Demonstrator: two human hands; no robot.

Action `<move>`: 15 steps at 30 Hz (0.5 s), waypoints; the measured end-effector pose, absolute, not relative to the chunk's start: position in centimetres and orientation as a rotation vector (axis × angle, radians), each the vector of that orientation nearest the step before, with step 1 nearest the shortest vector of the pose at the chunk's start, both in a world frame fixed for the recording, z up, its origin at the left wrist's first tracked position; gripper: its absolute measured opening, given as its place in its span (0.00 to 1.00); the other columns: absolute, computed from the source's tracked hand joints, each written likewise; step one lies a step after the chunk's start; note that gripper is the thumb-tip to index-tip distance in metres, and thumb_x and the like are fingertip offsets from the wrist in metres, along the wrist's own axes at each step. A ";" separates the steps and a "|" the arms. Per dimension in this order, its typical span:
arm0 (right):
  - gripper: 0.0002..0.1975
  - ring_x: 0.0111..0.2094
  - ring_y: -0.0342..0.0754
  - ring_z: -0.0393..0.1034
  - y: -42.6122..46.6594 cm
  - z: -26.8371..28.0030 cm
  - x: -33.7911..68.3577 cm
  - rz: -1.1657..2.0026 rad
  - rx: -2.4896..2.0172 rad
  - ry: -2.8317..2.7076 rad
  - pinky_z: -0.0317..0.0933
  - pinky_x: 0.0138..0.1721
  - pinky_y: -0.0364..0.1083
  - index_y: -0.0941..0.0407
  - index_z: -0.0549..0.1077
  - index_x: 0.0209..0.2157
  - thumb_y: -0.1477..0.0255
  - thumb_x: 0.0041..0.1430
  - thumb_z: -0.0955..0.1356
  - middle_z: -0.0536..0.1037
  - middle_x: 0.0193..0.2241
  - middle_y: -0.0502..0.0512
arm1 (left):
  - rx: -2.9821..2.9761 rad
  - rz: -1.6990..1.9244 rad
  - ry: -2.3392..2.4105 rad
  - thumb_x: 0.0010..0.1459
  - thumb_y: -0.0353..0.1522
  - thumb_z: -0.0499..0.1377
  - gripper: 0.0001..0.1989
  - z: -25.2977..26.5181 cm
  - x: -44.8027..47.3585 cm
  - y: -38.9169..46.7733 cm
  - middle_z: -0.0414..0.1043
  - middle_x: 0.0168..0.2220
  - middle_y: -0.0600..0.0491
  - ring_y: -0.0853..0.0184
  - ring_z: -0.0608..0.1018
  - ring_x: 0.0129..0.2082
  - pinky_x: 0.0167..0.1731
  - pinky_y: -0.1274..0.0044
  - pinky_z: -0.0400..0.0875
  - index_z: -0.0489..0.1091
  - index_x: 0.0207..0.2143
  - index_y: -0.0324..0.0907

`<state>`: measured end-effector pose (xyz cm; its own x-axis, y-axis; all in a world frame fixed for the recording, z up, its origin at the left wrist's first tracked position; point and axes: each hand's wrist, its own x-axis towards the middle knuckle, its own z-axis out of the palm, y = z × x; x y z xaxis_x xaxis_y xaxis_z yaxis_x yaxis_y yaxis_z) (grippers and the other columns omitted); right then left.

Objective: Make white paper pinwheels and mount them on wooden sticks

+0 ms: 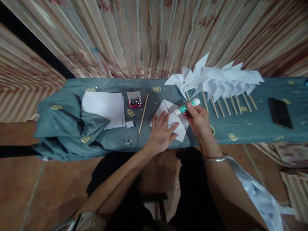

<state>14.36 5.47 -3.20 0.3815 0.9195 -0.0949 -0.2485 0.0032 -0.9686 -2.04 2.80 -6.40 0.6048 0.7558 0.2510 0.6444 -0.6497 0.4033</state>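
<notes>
A square of white paper with cut lines running in from its corners lies on the cloth in front of me. My left hand rests flat on it, fingers spread. Held in my right hand is a green and white glue stick, its tip pointing left over the paper's upper right part. Whether the tip touches the paper I cannot tell. To the left lies a bare wooden stick, and beside it a small white block or cap.
Finished paper pinwheels on wooden sticks lie overlapping at the back right. A black phone is farther right. On the left are a stack of white paper and an open box of metal pins. A green cloth covers the narrow table.
</notes>
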 end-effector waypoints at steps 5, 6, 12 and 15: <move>0.15 0.18 0.35 0.65 5.4 -4.0 14.5 1.021 -1.274 -0.796 0.61 0.19 0.35 0.55 0.77 0.26 0.59 0.45 0.78 0.77 0.20 0.45 | 2.560 0.600 1.144 0.62 0.40 0.58 0.22 -6.3 -2.1 2.7 0.57 0.66 0.39 0.46 0.52 0.69 0.62 0.46 0.49 0.67 0.58 0.47; 0.14 0.18 0.35 0.65 5.2 -4.1 14.6 1.004 -1.279 -0.808 0.61 0.19 0.35 0.55 0.77 0.26 0.60 0.46 0.78 0.77 0.20 0.45 | 2.557 0.599 1.145 0.62 0.41 0.58 0.22 -6.3 -2.1 2.7 0.57 0.66 0.40 0.46 0.52 0.69 0.62 0.46 0.49 0.67 0.57 0.47; 0.10 0.22 0.36 0.68 4.3 -4.4 15.0 0.965 -1.280 -0.830 0.64 0.23 0.35 0.54 0.77 0.29 0.67 0.48 0.78 0.77 0.23 0.45 | 2.529 0.580 1.151 0.61 0.40 0.60 0.21 -6.4 -1.9 2.7 0.57 0.66 0.40 0.47 0.52 0.69 0.62 0.46 0.48 0.69 0.56 0.47; 0.08 0.24 0.36 0.69 4.2 -4.0 14.6 0.943 -1.274 -0.883 0.66 0.27 0.35 0.53 0.78 0.30 0.68 0.48 0.78 0.78 0.24 0.45 | 2.530 0.579 1.169 0.60 0.40 0.61 0.21 -6.4 -1.8 2.7 0.58 0.66 0.40 0.47 0.53 0.69 0.62 0.47 0.48 0.70 0.55 0.47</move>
<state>14.58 4.19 -4.01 0.3706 0.9286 0.0192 -0.0806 0.0527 -0.9954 -1.84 2.72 -6.42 0.5889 0.7735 0.2345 0.6551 -0.6267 0.4221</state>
